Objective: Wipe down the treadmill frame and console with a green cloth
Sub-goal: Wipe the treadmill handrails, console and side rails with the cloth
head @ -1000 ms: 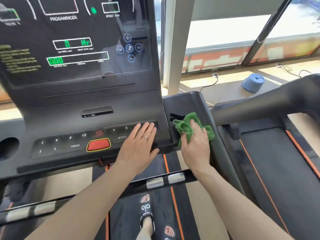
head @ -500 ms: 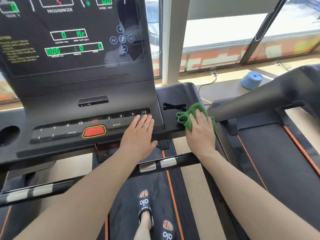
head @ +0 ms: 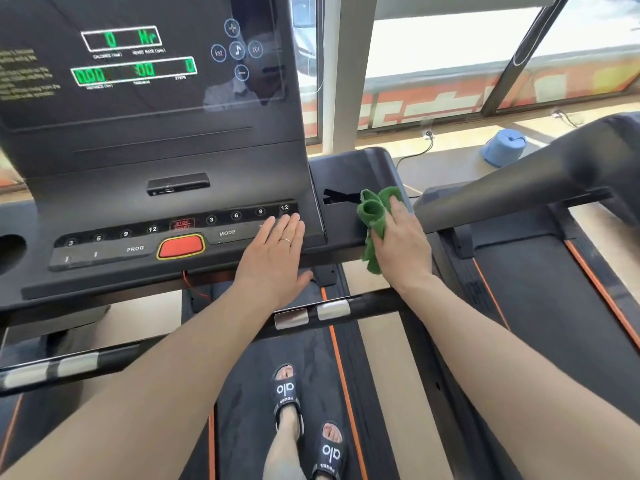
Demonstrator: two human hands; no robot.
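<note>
Fuzzy green cloth [head: 375, 216], glossy console screen [head: 145, 64], matt plastic button panel [head: 145, 268], shiny metal grip plates [head: 291, 318].

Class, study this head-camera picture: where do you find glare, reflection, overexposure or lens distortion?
Head view: the glossy console screen reflects a person at its right side; the windows are washed out white by daylight; the wide lens bows the straight handlebar and stretches the forearms at the edges; the right hand and green cloth stay sharp.
</note>
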